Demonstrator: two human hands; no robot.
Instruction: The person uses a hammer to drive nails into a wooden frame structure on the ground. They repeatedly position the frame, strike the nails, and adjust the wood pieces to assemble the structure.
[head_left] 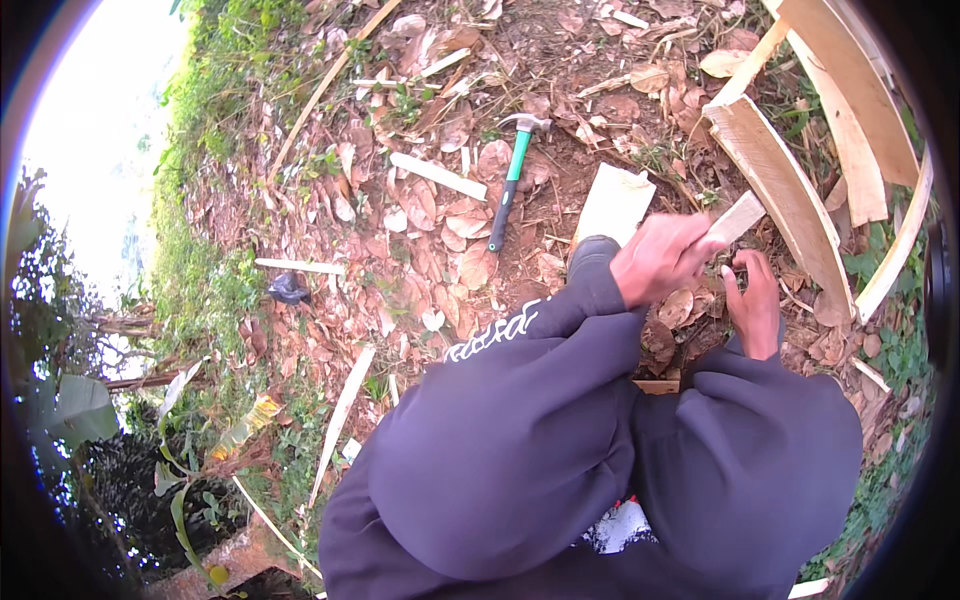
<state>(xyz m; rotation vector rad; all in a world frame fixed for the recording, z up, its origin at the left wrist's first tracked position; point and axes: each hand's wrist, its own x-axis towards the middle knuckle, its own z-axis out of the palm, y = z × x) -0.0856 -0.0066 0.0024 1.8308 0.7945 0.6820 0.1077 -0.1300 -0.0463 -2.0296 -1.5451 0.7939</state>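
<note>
My left hand (pixel 660 257), slightly blurred, is closed around a short, pale strip of wood (pixel 738 219). The strip's far end reaches the side of a long, thick wooden board (pixel 775 175), which stands tilted at the right. Just below the strip is my right hand (pixel 754 305), its fingers curled and its thumb held a little apart. Nothing shows between that thumb and the fingers. A flat, pale piece of wood (pixel 613 203) lies beyond my left hand, next to a dark shoe (pixel 594 250).
A claw hammer (pixel 514 180) with a green and black handle lies on the leaf-covered ground left of my hands. More long boards (pixel 850 110) stand at the upper right. Wood strips (pixel 438 176) are scattered about. A small black plastic bag (pixel 289 288) sits farther left.
</note>
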